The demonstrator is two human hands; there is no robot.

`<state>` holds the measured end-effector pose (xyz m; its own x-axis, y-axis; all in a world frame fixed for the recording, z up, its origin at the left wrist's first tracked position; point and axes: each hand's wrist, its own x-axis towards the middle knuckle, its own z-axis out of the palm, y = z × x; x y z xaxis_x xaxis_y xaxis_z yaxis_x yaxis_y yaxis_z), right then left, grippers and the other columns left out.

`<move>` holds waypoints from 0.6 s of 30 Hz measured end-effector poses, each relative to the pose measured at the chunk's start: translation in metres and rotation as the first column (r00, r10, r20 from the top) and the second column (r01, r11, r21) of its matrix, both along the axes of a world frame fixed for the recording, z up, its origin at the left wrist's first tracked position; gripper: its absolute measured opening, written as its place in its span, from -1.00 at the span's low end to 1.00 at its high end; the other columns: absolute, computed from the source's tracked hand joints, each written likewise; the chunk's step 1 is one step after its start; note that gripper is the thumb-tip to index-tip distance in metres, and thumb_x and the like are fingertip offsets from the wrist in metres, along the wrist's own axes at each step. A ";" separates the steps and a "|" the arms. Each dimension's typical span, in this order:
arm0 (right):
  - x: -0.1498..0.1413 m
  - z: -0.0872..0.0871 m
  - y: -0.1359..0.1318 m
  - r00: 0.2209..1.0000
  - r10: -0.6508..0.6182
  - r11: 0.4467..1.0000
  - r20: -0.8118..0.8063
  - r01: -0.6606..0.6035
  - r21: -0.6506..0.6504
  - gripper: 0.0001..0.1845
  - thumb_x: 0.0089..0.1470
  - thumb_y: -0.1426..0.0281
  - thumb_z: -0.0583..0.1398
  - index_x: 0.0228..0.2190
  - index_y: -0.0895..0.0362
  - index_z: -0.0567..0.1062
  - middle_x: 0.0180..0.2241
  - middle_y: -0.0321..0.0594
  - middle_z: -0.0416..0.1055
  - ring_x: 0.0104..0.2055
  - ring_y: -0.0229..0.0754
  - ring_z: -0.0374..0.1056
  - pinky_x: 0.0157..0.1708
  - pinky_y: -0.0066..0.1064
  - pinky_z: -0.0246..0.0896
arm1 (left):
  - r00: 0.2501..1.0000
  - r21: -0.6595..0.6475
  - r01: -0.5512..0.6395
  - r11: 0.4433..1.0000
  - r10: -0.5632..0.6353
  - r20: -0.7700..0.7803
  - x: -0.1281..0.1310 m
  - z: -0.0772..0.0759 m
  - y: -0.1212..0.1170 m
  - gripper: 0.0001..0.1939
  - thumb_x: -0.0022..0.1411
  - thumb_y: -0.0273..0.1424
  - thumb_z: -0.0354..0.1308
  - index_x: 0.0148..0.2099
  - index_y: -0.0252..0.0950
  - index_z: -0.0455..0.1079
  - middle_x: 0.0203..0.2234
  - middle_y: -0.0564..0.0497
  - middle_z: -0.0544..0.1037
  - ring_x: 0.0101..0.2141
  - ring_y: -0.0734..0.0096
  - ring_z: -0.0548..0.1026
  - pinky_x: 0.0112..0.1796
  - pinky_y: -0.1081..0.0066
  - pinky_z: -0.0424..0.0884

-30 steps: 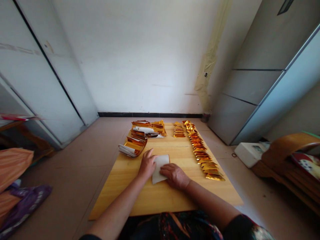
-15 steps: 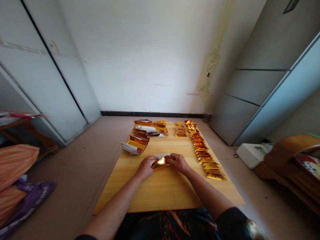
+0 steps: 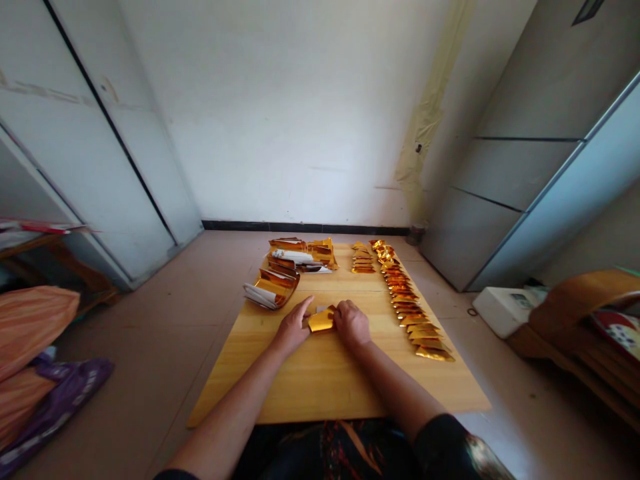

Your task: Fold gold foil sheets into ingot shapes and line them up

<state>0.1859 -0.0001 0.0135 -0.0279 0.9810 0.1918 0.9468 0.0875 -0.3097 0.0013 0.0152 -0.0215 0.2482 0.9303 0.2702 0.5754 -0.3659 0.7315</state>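
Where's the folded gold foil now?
In the head view, the folded gold foil lies on the wooden board, between the left hand and right hand.

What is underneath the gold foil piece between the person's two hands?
A white paper corner shows beyond the gold foil piece, on the wooden board; the rest beneath the foil is covered.

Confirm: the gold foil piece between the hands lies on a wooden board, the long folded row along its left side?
No: the head view shows the long folded row along the wooden board's right side, not its left; the gold foil piece between left hand and right hand lies on it.
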 end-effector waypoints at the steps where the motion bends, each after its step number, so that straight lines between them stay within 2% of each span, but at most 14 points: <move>1: 0.000 -0.001 0.000 0.999 -0.008 1.000 0.032 0.008 0.003 -0.84 0.20 0.37 0.05 -0.35 0.10 0.42 -0.31 -0.22 0.43 -0.29 -0.27 0.33 -0.40 -0.51 0.02 | 1.000 0.005 0.008 1.000 -0.007 -0.004 0.000 0.000 0.000 -0.25 -0.02 -0.56 0.11 0.26 -0.23 0.09 0.13 -0.06 0.34 -0.11 0.36 0.49 -0.04 0.32 0.43; 4: -0.001 -0.005 0.001 0.995 -0.035 0.999 0.099 0.035 -0.003 -0.86 0.20 0.33 0.08 -0.32 0.10 0.41 -0.32 -0.21 0.45 -0.30 -0.25 0.35 -0.40 -0.49 0.02 | 0.999 0.052 0.021 0.998 -0.019 -0.049 0.002 0.001 -0.001 -0.23 -0.05 -0.62 0.06 0.26 -0.21 0.09 0.13 -0.04 0.34 -0.01 0.35 0.43 0.03 0.31 0.36; 7: -0.001 -0.007 0.003 0.991 -0.055 0.998 0.123 0.057 -0.018 -0.86 0.20 0.31 0.09 -0.30 0.10 0.40 -0.32 -0.21 0.46 -0.31 -0.23 0.37 -0.40 -0.47 0.02 | 0.990 0.073 0.028 0.997 -0.018 -0.138 0.004 0.005 -0.003 -0.22 -0.06 -0.67 0.01 0.26 -0.21 0.11 0.03 -0.03 0.45 0.00 0.32 0.41 0.05 0.26 0.31; 11: 0.001 -0.008 0.004 0.991 -0.043 0.999 0.130 0.045 -0.016 -0.86 0.22 0.34 0.07 -0.30 0.12 0.38 -0.32 -0.19 0.47 -0.29 -0.22 0.39 -0.34 -0.45 0.03 | 0.967 0.058 0.044 0.997 -0.028 -0.254 0.006 0.014 -0.007 -0.23 -0.01 -0.58 0.09 0.27 -0.20 0.07 -0.04 -0.03 0.51 -0.03 0.21 0.39 0.02 0.16 0.24; 13: 0.002 -0.007 0.003 0.991 -0.028 0.999 0.129 0.031 -0.015 -0.87 0.22 0.34 0.08 -0.31 0.13 0.38 -0.32 -0.18 0.47 -0.27 -0.21 0.39 -0.31 -0.43 0.02 | 0.963 0.063 0.049 0.997 -0.031 -0.268 0.007 0.017 -0.009 -0.21 -0.01 -0.54 0.12 0.29 -0.18 0.04 -0.04 -0.03 0.51 -0.01 0.20 0.37 0.02 0.17 0.21; 18: 0.003 -0.004 0.000 0.994 -0.004 1.000 0.112 0.006 -0.020 -0.85 0.20 0.31 0.11 -0.32 0.15 0.37 -0.32 -0.16 0.47 -0.24 -0.20 0.38 -0.27 -0.42 -0.01 | 0.968 0.104 0.070 0.992 -0.042 -0.249 0.011 0.019 -0.012 -0.16 -0.04 -0.59 0.08 0.31 -0.18 -0.03 -0.02 -0.03 0.50 0.04 0.26 0.33 0.03 0.21 0.16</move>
<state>0.1890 -0.0004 0.0091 -0.0431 0.9849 0.1675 0.9760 0.0773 -0.2037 0.0123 0.0037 -0.0022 0.3708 0.8804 0.2955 0.7085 -0.4739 0.5228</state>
